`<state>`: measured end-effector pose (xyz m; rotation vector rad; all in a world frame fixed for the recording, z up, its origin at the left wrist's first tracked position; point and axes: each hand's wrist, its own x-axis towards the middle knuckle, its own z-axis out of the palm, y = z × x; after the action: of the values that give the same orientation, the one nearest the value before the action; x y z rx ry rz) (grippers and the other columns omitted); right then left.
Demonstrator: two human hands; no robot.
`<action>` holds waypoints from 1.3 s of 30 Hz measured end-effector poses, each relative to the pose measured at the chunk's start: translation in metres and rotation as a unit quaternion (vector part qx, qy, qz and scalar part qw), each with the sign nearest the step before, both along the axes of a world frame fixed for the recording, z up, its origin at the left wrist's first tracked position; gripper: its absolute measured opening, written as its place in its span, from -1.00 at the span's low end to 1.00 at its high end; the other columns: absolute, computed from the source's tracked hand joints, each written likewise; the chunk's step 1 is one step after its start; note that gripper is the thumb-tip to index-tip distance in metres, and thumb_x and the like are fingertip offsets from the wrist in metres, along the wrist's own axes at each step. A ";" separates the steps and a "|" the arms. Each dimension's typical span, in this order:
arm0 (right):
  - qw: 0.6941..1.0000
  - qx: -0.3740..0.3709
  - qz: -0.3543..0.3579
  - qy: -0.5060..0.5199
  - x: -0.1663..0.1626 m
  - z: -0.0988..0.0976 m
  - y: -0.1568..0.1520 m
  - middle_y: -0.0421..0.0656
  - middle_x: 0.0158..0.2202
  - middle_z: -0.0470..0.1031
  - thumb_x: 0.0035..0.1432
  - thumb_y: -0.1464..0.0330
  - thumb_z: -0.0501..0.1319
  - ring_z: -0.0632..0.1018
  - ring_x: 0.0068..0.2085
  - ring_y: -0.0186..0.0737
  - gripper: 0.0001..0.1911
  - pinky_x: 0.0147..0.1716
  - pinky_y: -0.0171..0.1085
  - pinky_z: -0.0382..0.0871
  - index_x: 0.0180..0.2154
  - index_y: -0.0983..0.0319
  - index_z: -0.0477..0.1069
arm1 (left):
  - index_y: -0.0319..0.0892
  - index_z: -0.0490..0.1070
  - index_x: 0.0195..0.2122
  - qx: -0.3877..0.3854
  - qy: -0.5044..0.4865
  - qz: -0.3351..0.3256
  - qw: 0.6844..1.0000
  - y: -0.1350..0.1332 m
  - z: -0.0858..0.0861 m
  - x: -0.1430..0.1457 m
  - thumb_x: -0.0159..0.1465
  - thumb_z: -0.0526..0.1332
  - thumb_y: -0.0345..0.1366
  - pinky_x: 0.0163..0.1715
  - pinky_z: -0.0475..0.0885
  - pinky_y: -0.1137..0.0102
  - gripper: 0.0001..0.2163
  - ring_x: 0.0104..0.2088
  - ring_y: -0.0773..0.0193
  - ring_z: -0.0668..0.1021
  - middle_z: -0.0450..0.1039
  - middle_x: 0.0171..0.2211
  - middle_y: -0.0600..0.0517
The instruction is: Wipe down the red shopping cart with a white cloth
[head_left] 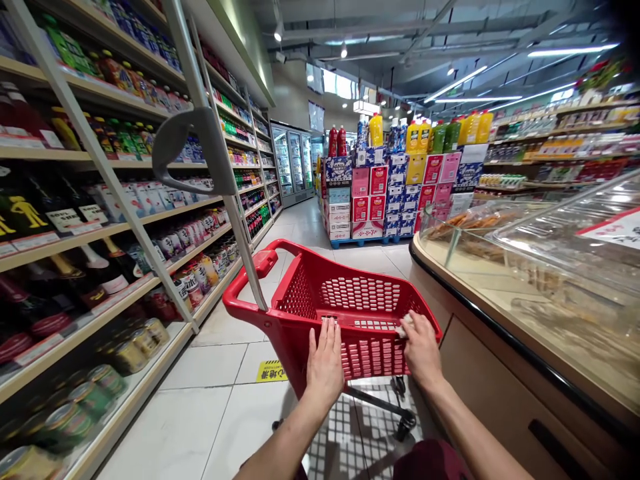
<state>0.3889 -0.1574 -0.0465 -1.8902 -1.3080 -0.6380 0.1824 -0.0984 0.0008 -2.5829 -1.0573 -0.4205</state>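
A red plastic rolling shopping basket (295, 333) with perforated sides stands in front of me, its inside bare where it shows. My left hand (326, 360) lies on the near rim, fingers straight and together. Closed over the same rim near its right corner, my right hand (421, 347) has a small crumpled white cloth or tissue (405, 325) under its fingers. Up from the basket's left end rises a metal pole with a grey loop handle (193, 150). Dark caster wheels (404, 423) show below.
Drink shelves (165, 280) line the left side. A glass-topped display counter (450, 267) stands close on the right. Ahead are stacked drink cartons (370, 200) with bottles on top, and glass-door fridges (295, 163). A yellow sticker (271, 371) marks the tiled floor.
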 end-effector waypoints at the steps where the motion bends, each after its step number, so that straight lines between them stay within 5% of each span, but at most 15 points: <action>1: 1.000 -0.005 0.019 -0.013 -0.005 0.001 0.002 -0.05 0.09 0.24 0.03 0.63 -0.13 0.04 0.21 -0.09 -0.50 0.11 0.04 0.11 -0.08 0.24 0.38 | -0.35 -0.05 0.19 0.000 0.000 0.002 1.000 -0.001 0.000 0.000 0.09 -0.03 -0.44 0.16 -0.12 0.10 -0.42 0.23 0.13 -0.09 -0.12 0.23 -0.11; 5: 0.987 -0.033 0.141 -0.077 -0.021 0.003 0.007 -0.08 0.11 0.23 0.01 0.65 -0.12 0.03 0.21 -0.12 -0.47 0.09 0.00 0.15 -0.05 0.22 0.35 | -0.32 -0.07 0.20 0.005 0.003 -0.003 1.000 0.003 0.005 -0.006 0.07 -0.01 -0.42 0.16 -0.13 0.09 -0.39 0.24 0.14 -0.11 -0.11 0.23 -0.08; 10: 1.000 0.010 0.022 -0.001 -0.007 -0.001 0.004 -0.04 0.10 0.23 -0.01 0.64 -0.12 0.03 0.21 -0.06 -0.49 0.10 0.08 0.12 -0.07 0.26 0.37 | -0.33 -0.06 0.19 0.014 -0.015 0.025 0.999 0.009 0.010 -0.016 0.06 0.00 -0.42 0.17 -0.19 0.06 -0.39 0.24 0.12 -0.12 -0.07 0.22 -0.11; 16: 0.981 -0.009 0.193 -0.029 -0.049 0.014 0.023 -0.08 0.13 0.21 -0.02 0.65 -0.10 0.05 0.21 -0.12 -0.46 0.09 0.00 0.17 -0.04 0.22 0.35 | -0.32 0.05 0.16 0.018 -0.053 -0.007 0.998 0.006 0.017 -0.022 0.08 -0.01 -0.42 0.17 -0.21 0.08 -0.45 0.21 0.13 0.02 0.05 0.19 -0.11; 18: 0.984 0.000 0.176 -0.016 -0.044 0.011 0.022 -0.07 0.12 0.22 -0.01 0.64 -0.10 0.08 0.20 -0.10 -0.47 0.08 0.04 0.16 -0.05 0.23 0.36 | -0.29 0.08 0.14 0.045 -0.099 -0.011 0.994 0.015 0.030 -0.038 0.09 -0.01 -0.43 0.18 -0.23 0.07 -0.47 0.19 0.14 0.09 0.13 0.15 -0.10; 21: 0.995 0.006 0.103 0.016 -0.026 -0.002 0.015 -0.07 0.12 0.21 -0.02 0.64 -0.11 0.06 0.21 -0.06 -0.47 0.10 0.09 0.11 -0.06 0.23 0.37 | -0.34 0.09 0.12 0.092 -0.214 0.104 0.967 0.041 0.057 -0.075 0.08 -0.01 -0.46 0.15 -0.15 0.01 -0.48 0.16 0.07 0.15 0.16 0.12 -0.20; 23: 0.992 -0.001 0.123 0.003 -0.032 -0.002 0.018 -0.07 0.12 0.21 -0.03 0.66 -0.12 0.05 0.21 -0.07 -0.44 0.09 0.08 0.13 -0.05 0.21 0.36 | -0.37 0.10 0.10 0.080 -0.241 0.176 0.951 0.060 0.073 -0.096 0.04 0.01 -0.48 0.12 -0.07 -0.05 -0.47 0.16 0.01 0.14 0.13 0.13 -0.24; 26: 0.964 0.011 0.257 -0.071 -0.083 0.042 0.037 -0.07 0.10 0.24 0.00 0.67 -0.13 0.07 0.21 -0.13 -0.45 0.05 0.01 0.24 -0.04 0.21 0.34 | -0.32 0.20 0.04 0.022 -0.196 0.171 0.965 0.077 0.084 -0.113 -0.04 0.03 -0.50 0.11 0.00 -0.03 -0.47 0.19 -0.02 0.07 0.17 0.12 -0.17; 28: 0.928 0.057 0.344 -0.132 -0.130 0.107 0.061 -0.03 0.12 0.21 0.07 0.62 -0.09 0.02 0.22 -0.12 -0.54 0.08 -0.02 0.22 -0.03 0.27 0.32 | -0.30 0.26 0.00 0.006 -0.173 0.150 0.973 0.078 0.084 -0.116 -0.06 0.04 -0.52 0.13 0.01 0.02 -0.49 0.20 -0.01 0.03 0.21 0.10 -0.11; 31: 0.884 0.169 0.384 -0.206 -0.182 0.224 0.102 -0.08 0.14 0.19 0.14 0.56 -0.07 -0.11 0.25 -0.15 -0.60 0.17 -0.01 0.04 -0.01 0.29 0.30 | -0.28 0.25 0.01 0.008 -0.167 0.134 0.977 0.074 0.081 -0.118 -0.07 0.03 -0.55 0.14 0.02 0.04 -0.47 0.20 -0.01 0.02 0.19 0.12 -0.09; 33: 0.871 0.199 0.379 -0.243 -0.194 0.276 0.125 -0.14 0.16 0.17 0.16 0.54 -0.08 -0.18 0.25 -0.16 -0.59 0.20 0.01 -0.08 0.03 0.26 0.25 | -0.27 0.23 0.03 0.010 -0.166 0.114 0.979 0.071 0.079 -0.122 -0.07 0.03 -0.56 0.13 0.03 0.04 -0.45 0.20 0.01 0.03 0.18 0.12 -0.08; 35: 0.858 0.182 0.379 -0.296 -0.192 0.284 0.137 -0.14 0.17 0.15 0.16 0.54 -0.08 -0.19 0.25 -0.15 -0.59 0.21 0.02 -0.13 0.04 0.29 0.24 | -0.26 0.22 0.04 0.006 -0.160 0.094 0.983 0.071 0.077 -0.128 -0.07 0.03 -0.57 0.14 0.03 0.04 -0.44 0.20 0.03 0.03 0.19 0.12 -0.07; 39: 0.787 0.062 0.435 -0.432 -0.174 0.216 0.132 -0.08 0.16 0.16 0.11 0.53 0.00 -0.12 0.24 -0.07 -0.64 0.20 -0.01 -0.06 -0.03 0.38 0.31 | -0.27 0.19 0.06 -0.012 -0.147 0.067 0.987 0.073 0.074 -0.137 -0.06 0.03 -0.56 0.14 0.04 0.06 -0.43 0.20 0.05 0.06 0.18 0.12 -0.09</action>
<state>0.2148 -0.0258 0.1691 -0.6283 -2.3896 -1.0615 0.0453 -0.0256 0.0752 -2.5015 -1.3304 -0.7780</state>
